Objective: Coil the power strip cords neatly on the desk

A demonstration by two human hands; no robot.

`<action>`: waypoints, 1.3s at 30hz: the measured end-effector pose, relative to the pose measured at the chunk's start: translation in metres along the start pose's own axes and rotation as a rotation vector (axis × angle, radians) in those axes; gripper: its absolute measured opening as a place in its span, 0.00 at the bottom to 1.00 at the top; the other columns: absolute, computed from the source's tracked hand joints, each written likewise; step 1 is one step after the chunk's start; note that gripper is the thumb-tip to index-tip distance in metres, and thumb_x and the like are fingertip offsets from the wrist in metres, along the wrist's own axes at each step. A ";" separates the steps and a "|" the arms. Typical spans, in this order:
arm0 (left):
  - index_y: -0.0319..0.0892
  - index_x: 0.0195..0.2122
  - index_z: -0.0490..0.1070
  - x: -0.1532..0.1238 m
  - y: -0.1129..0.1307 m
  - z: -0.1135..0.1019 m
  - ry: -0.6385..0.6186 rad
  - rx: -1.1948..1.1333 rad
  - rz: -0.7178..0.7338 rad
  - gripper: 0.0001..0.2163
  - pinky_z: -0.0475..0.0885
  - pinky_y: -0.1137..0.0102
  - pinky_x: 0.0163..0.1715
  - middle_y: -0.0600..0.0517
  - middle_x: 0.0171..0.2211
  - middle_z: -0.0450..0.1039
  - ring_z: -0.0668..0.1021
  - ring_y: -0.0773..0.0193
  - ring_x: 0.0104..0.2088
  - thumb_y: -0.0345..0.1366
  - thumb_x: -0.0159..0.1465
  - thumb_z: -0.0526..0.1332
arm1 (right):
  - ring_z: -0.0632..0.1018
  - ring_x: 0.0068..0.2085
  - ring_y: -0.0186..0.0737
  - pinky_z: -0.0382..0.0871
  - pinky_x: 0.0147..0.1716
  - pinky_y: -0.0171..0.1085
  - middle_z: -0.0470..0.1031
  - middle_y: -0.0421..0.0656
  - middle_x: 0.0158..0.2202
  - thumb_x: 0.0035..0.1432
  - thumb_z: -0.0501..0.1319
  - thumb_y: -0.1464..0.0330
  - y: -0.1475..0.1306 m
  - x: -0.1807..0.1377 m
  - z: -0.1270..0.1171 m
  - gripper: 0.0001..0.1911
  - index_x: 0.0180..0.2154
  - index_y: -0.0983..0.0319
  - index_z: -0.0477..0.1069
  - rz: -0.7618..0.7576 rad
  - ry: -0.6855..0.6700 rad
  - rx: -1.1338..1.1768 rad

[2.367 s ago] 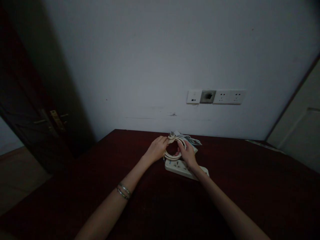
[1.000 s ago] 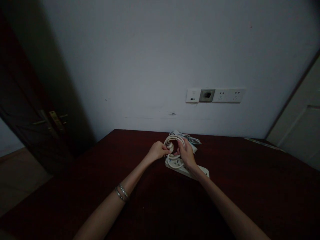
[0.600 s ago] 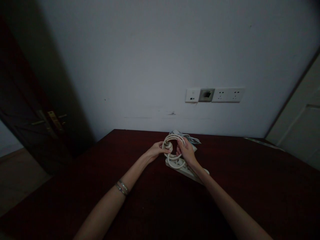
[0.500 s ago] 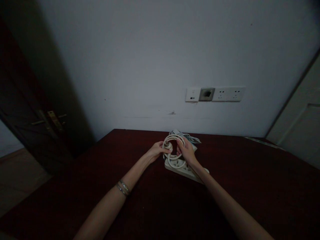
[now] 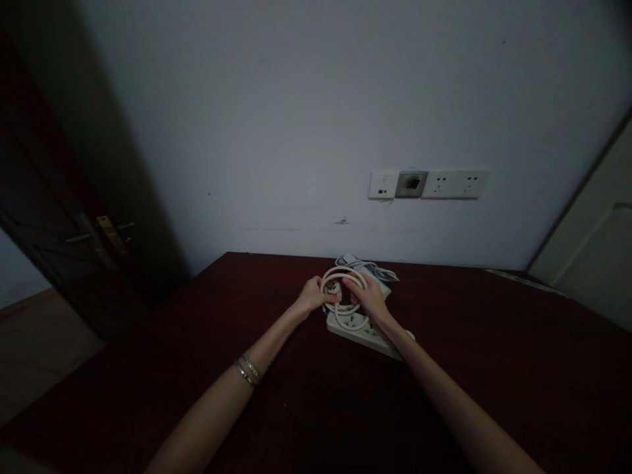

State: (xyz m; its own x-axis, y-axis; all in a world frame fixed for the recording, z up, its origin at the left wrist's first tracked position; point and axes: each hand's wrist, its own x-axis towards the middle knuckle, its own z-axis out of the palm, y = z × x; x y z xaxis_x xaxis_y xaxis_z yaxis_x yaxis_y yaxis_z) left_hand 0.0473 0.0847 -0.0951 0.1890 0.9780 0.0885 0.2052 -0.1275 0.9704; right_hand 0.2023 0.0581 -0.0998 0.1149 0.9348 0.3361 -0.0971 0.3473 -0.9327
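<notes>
A white power cord (image 5: pixel 340 270) is coiled in a loop between my two hands. My left hand (image 5: pixel 313 296) is closed on the left side of the coil, with the cord's plug (image 5: pixel 334 289) beside its thumb and fingertips. On the coil's right side my right hand (image 5: pixel 368 296) grips the cord, its fingers curled inside the loop. Just below lies a white power strip (image 5: pixel 358 334) on the dark red table, partly covered by my right wrist. Part of the coil hangs over the strip's sockets.
Behind my hands, another white strip-like item (image 5: pixel 380 282) with a bundled grey cord (image 5: pixel 382 272) lies near the wall. Wall sockets (image 5: pixel 455 184) are above the dark red table (image 5: pixel 247 289). A dark door (image 5: pixel 64 217) stands at the left, a pale door panel (image 5: pixel 592 243) at the right.
My right hand's fingers have shifted slightly left along the coil, and the plug has turned a little in my left hand. The view has moved slightly.
</notes>
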 end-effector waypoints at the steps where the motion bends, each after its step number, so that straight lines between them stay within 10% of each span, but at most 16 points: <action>1: 0.36 0.30 0.66 0.000 0.000 0.000 -0.015 -0.018 -0.002 0.21 0.66 0.72 0.29 0.52 0.28 0.71 0.72 0.67 0.27 0.29 0.36 0.72 | 0.61 0.14 0.28 0.55 0.12 0.30 0.61 0.32 0.14 0.43 0.66 0.57 0.000 0.000 0.000 0.20 0.35 0.63 0.70 0.003 0.000 0.002; 22: 0.36 0.22 0.72 -0.011 0.011 0.003 -0.115 -0.160 -0.027 0.14 0.63 0.74 0.26 0.58 0.20 0.67 0.68 0.71 0.23 0.29 0.33 0.72 | 0.59 0.15 0.26 0.53 0.11 0.29 0.65 0.34 0.18 0.45 0.65 0.57 -0.006 -0.009 0.007 0.18 0.35 0.63 0.71 -0.004 -0.021 0.012; 30: 0.38 0.15 0.62 -0.008 0.003 0.009 0.032 -0.089 -0.060 0.12 0.56 0.76 0.19 0.63 0.13 0.55 0.60 0.75 0.16 0.24 0.38 0.67 | 0.57 0.13 0.25 0.50 0.10 0.29 0.63 0.33 0.15 0.44 0.66 0.58 -0.013 -0.014 0.018 0.18 0.33 0.63 0.71 0.004 0.026 0.027; 39: 0.35 0.28 0.71 -0.001 -0.002 0.007 -0.041 -0.278 -0.181 0.09 0.68 0.71 0.28 0.53 0.19 0.70 0.74 0.66 0.23 0.27 0.44 0.68 | 0.54 0.12 0.24 0.45 0.08 0.27 0.55 0.29 0.11 0.40 0.69 0.61 -0.012 -0.009 0.013 0.15 0.29 0.62 0.69 0.085 0.107 0.251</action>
State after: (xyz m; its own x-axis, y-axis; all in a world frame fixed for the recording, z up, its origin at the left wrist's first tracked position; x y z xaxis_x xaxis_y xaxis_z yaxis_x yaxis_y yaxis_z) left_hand 0.0533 0.0832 -0.0984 0.2129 0.9725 -0.0948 -0.0299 0.1035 0.9942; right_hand 0.1894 0.0464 -0.0897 0.1984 0.9529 0.2295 -0.3510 0.2877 -0.8911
